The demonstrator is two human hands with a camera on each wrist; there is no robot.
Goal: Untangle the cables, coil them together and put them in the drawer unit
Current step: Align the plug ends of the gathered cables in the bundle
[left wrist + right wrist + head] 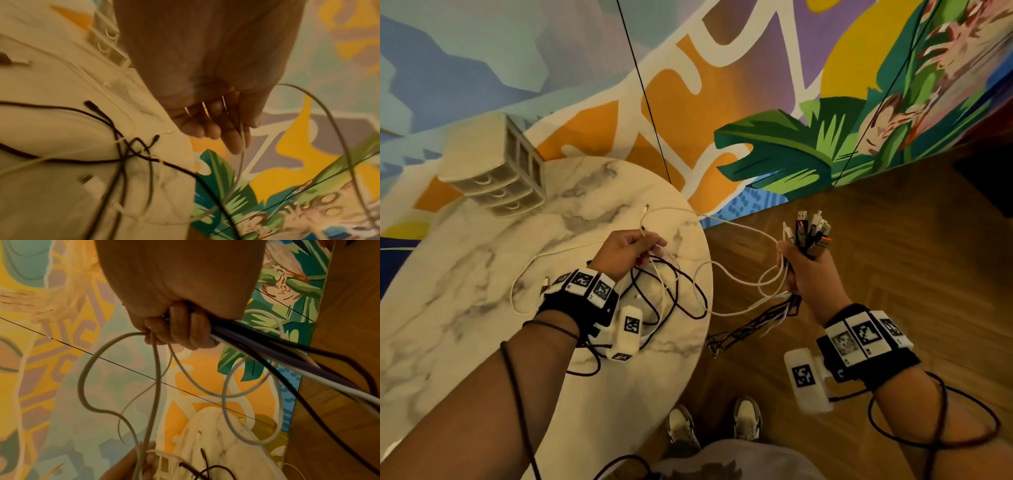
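Note:
My right hand (803,263) is fisted round a bundle of cables (267,344), off the table's right edge. Their plugs (810,233) stick up above the fist, and black and white strands hang below it. My left hand (635,248) pinches a white cable (739,226) over the marble table (465,274); in the left wrist view the white cable (242,141) runs between thumb and fingers. That cable sags across to the right hand. A tangle of dark cables (671,291) lies on the table under the left hand. The white drawer unit (506,171) stands at the table's far side.
The round table's edge (707,274) curves between my hands. Wood floor (893,240) lies to the right, and my shoes (715,425) show below. A painted mural wall (756,85) rises behind. Loose white plugs (90,181) lie on the tabletop.

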